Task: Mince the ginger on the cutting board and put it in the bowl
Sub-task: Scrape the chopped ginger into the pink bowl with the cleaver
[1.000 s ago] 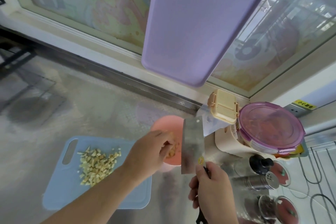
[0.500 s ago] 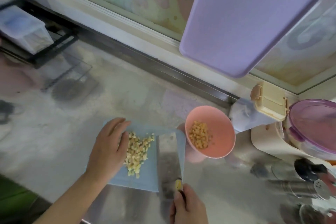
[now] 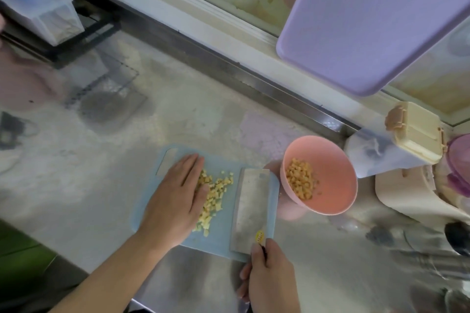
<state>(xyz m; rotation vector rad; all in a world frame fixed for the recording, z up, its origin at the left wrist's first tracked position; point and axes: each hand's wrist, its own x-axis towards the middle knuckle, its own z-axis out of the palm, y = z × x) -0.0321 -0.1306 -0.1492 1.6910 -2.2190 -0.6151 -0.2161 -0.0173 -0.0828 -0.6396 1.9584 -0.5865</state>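
- Left hand (image 3: 175, 201) lies flat, fingers straight, against the ginger (image 3: 215, 194) on the board (image 3: 223, 236).
- Right hand (image 3: 270, 277) grips the cleaver (image 3: 250, 208), at 3 o'clock of the ginger.
- Bowl (image 3: 330, 201) at the board's 3 o'clock holds more ginger.

yellow sticker (image 3: 259, 236) on cleaver blade (image 3: 250, 208), print too blurred to read

Open table (image 3: 190, 109) left of and behind the cutting board (image 3: 223, 234), free for a hand to pass. Right edge of the board is blocked: cleaver (image 3: 250, 211) lies flat there, pink bowl (image 3: 333, 201) just beside it. Far right is crowded with a cream container (image 3: 417, 132) and jars. Purple board (image 3: 368, 20) hangs overhead at the back right. Wire rack (image 3: 84, 30) closes the back-left corner.
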